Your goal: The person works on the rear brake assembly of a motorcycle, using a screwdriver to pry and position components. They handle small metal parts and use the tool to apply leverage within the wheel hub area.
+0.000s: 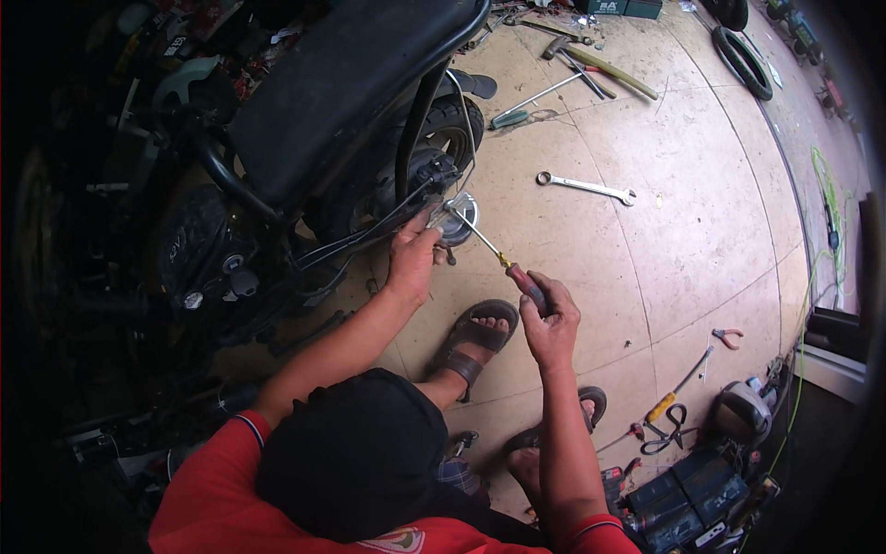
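My left hand (413,258) is closed on the near side of a round grey metal part (464,224), beside the rear wheel (452,129) of a black two-wheeler (332,83). It looks like a brake plate, though my fingers and the tool cover some of it. Wrapped round the red handle of a screwdriver (528,282) is my right hand (552,319). The screwdriver slants up and to the left, and its tip meets the metal part.
On the tiled floor to the right lies a combination wrench (586,188). Farther back are a hammer (609,72) and a green-handled screwdriver (535,103). Pliers (728,338), black scissors (666,430) and a dark toolbox (688,499) sit at the lower right. My sandalled foot (475,346) stands between my arms.
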### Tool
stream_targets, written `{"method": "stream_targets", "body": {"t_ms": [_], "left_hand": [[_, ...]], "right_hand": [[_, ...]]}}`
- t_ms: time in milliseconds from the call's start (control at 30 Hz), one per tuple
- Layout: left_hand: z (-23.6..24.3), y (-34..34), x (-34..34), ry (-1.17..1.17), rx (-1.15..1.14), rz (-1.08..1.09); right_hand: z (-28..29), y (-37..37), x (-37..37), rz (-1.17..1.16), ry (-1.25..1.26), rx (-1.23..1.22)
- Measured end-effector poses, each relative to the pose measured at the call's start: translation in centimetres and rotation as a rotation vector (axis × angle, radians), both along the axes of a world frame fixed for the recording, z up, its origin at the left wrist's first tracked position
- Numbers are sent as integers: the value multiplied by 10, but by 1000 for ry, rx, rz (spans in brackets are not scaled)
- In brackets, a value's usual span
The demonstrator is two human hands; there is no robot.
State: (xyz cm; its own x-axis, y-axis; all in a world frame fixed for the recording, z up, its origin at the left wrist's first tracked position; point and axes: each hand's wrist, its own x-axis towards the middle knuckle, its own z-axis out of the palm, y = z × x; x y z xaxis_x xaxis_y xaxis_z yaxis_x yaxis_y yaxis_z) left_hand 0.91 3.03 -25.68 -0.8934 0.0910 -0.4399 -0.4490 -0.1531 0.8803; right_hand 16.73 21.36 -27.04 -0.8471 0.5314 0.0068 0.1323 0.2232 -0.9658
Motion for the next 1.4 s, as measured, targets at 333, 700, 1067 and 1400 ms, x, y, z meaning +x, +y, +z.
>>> {"method": "stream_targets", "body": {"t_ms": [333,700,1067,1400], "left_hand": [[2,-1,1,-3,12,-10],[0,-4,0,-4,-22,-25],[-6,-10,3,11,-17,0],[-16,-30,5,-178,192,155]], "right_hand": [[0,0,3,22,-59,-69],[4,-2,0,5,-13,-6],[22,2,-9,131,-19,56],[1,-14,-7,219,-62,-34]]}}
